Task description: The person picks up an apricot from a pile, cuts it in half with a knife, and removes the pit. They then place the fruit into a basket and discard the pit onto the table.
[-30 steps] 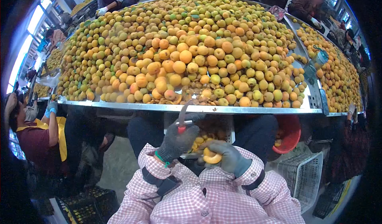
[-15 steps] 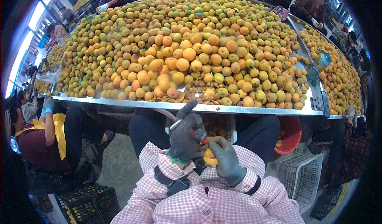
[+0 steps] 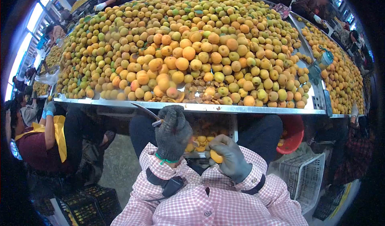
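Observation:
My left hand [image 3: 173, 131], in a dark knit glove with a green cuff edge, is closed around a knife [image 3: 145, 110]. Its blade points up and left, close to the metal edge of the table [image 3: 192, 106]. My right hand [image 3: 229, 155], in a smooth grey glove, pinches a yellow-orange apricot [image 3: 216, 157] over my lap; the fingers cover part of the fruit. The two hands are apart. Below and between them, a crate [image 3: 235, 129] holds apricot pieces [image 3: 200, 141]. A large heap of apricots [image 3: 184, 53] lies on the table in front.
Scraps and stones [image 3: 200, 93] lie near the table's front edge. To the right are a red bucket [image 3: 294, 133], a white crate [image 3: 306, 182] and a bottle [image 3: 325, 59] by the divider. A person in a yellow apron [image 3: 60, 135] sits at left; others work around the tables.
My left hand has moved left, away from the apricot, and the knife blade now points up-left. My right hand stays almost in place with the apricot. Apricot pieces in the crate are now uncovered.

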`<state>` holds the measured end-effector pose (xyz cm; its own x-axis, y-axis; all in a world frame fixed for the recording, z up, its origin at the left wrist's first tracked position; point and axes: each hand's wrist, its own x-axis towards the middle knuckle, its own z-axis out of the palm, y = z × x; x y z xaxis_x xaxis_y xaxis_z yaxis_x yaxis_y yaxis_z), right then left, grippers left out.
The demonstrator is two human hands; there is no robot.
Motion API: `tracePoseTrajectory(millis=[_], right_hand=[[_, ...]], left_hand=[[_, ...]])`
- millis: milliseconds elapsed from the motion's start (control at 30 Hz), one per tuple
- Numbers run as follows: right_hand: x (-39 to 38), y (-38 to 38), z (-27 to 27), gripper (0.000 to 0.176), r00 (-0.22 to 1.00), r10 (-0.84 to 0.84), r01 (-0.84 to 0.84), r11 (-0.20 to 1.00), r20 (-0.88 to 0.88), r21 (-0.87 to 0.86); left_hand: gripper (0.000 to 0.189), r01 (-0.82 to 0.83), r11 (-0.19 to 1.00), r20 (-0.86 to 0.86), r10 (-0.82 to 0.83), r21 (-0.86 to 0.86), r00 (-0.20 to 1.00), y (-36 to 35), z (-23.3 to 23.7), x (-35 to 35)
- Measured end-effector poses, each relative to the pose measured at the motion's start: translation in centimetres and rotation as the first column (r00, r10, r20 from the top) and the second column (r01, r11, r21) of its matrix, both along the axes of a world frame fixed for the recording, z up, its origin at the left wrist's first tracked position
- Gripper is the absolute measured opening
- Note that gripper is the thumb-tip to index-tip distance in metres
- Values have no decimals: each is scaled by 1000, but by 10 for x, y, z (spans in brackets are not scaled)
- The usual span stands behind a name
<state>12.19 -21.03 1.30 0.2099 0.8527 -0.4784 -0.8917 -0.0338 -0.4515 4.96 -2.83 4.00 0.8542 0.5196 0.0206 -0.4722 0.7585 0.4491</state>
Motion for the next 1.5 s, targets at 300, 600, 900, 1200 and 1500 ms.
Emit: tracePoseTrajectory(millis=[300,600,900,1200,1500], right_hand=[[-14,4,19,52,989,-67,49,989,134,139],[-24,2,27,48,863,109,-34,987,493,-158],[-46,2,26,40,708,-131,162,987,694,21],[-43,5,41,38,432,-23,185,981,902,-63],[-32,0,2,42,321,55,-16,998,945,-53]], left_hand=[[11,29,999,31,-28,-30,999,-11,1,-2],[18,-39,992,-94,50,117,994,-28,9,-3],[17,-131,991,-36,132,19,991,-38,16,5],[15,-153,985,-214,166,74,963,-40,24,9],[22,-88,995,-411,64,-41,910,-33,10,7]])
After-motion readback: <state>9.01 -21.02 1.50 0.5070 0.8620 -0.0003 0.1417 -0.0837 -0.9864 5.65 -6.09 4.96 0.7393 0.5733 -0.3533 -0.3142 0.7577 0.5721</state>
